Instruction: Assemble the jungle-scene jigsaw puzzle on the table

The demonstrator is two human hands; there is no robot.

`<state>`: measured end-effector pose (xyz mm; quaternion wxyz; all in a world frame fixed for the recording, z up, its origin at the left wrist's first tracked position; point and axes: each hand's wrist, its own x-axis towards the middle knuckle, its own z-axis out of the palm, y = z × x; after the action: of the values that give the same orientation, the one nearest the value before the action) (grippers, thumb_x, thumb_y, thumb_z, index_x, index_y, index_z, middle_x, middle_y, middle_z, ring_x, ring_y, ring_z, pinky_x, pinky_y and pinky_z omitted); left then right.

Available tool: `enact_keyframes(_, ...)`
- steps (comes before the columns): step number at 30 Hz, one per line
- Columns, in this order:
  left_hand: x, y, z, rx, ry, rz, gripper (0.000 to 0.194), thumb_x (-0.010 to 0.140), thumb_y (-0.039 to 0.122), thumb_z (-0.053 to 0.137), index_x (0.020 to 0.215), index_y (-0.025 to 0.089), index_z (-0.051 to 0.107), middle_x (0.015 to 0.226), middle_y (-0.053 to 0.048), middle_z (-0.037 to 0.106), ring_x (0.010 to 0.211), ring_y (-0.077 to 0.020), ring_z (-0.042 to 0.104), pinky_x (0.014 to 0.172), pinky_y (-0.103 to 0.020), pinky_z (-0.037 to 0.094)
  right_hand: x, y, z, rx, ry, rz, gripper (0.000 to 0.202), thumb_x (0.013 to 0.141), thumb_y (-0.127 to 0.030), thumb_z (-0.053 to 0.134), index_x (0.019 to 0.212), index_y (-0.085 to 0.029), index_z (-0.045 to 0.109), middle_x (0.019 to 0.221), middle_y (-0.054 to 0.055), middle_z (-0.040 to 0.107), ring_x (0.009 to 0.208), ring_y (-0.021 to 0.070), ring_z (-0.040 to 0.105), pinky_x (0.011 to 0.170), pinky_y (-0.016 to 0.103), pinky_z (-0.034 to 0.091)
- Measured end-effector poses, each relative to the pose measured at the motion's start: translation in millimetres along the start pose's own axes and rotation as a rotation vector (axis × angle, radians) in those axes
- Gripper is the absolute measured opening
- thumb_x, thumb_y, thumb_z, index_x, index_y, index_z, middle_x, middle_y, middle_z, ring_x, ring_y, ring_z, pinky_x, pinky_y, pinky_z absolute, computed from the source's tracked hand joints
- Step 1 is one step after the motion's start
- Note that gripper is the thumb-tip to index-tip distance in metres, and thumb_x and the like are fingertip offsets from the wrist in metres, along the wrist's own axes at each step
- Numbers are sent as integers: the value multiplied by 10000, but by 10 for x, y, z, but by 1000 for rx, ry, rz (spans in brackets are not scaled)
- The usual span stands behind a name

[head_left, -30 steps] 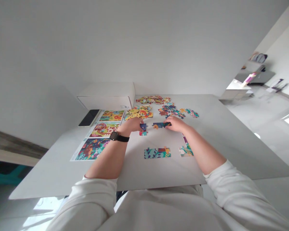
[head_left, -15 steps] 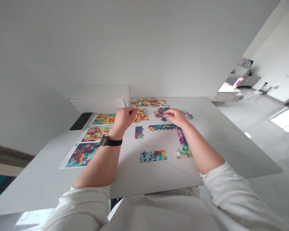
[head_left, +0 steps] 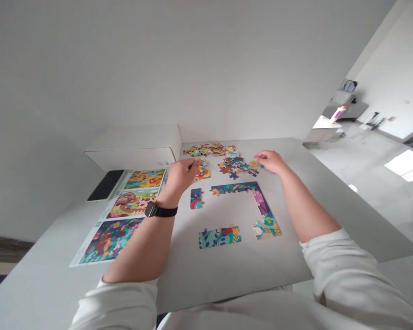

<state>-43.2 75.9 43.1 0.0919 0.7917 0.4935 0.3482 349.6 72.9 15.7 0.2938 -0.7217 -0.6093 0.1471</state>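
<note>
My right hand (head_left: 269, 160) is at the right of the loose pile of dark jigsaw pieces (head_left: 234, 164), fingers pinched on an orange puzzle piece (head_left: 253, 163). My left hand (head_left: 183, 173), a black watch on its wrist, is closed beside a small stack of yellow puzzle pieces (head_left: 203, 173); its fingers hide whatever they may hold. Nearer me, joined border pieces (head_left: 260, 201) form a corner shape along the top and right. A short joined strip (head_left: 219, 236) lies at the front, and a small joined blue-and-red section (head_left: 196, 199) at the left.
A sheet with three printed pictures (head_left: 125, 204) lies at the left, partly under my left forearm. Beyond it are a black phone (head_left: 106, 185) and a white box (head_left: 131, 158) against the wall. More mixed puzzle pieces (head_left: 209, 149) are heaped at the table's back.
My right hand has moved right, from the dark pile to its right side, with an orange piece now at its fingertips. My left hand stays closed in about the same place. The view has shifted slightly.
</note>
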Motion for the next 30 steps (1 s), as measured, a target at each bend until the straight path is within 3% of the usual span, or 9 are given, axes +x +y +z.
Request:
enact_keyframes(6,305,106,82,15,-29,24,495,1021,537,455,645,216,448,602,-8,489,615,-154,407,605,-318,272,366,70,349,-259,-76,-13,271,932,-275,742,1184,-221,826,1130,90,835,1050,238,771,943,324,567)
enact_keyframes(15,436,-32,125,-17,-155,78,465,1014,494,467,647,208,465,608,6,471,616,-141,399,606,-303,284,837,146,719,-432,-137,-110,489,856,-482,847,1269,-224,799,1175,120,804,1039,265,757,890,327,569)
enact_keyframes(22,452,-169,56,-11,-126,4,475,1019,527,485,675,207,552,578,19,416,613,-144,379,584,-290,288,824,224,771,-377,-192,-166,365,829,-439,878,1135,-245,833,1137,106,798,1023,256,740,901,323,548)
enact_keyframes(26,445,-163,74,21,-138,1,492,1019,532,480,647,210,465,588,15,405,619,-145,362,577,-292,279,729,219,731,-302,-233,-212,359,793,-354,905,1122,-241,819,1091,72,808,960,234,737,875,315,543)
enact_keyframes(30,432,-160,87,25,-143,8,484,1012,508,491,640,211,406,599,12,391,623,-144,347,576,-293,274,691,159,648,-233,-221,-125,247,845,-251,835,1091,-244,813,1001,35,824,863,197,733,810,285,529)
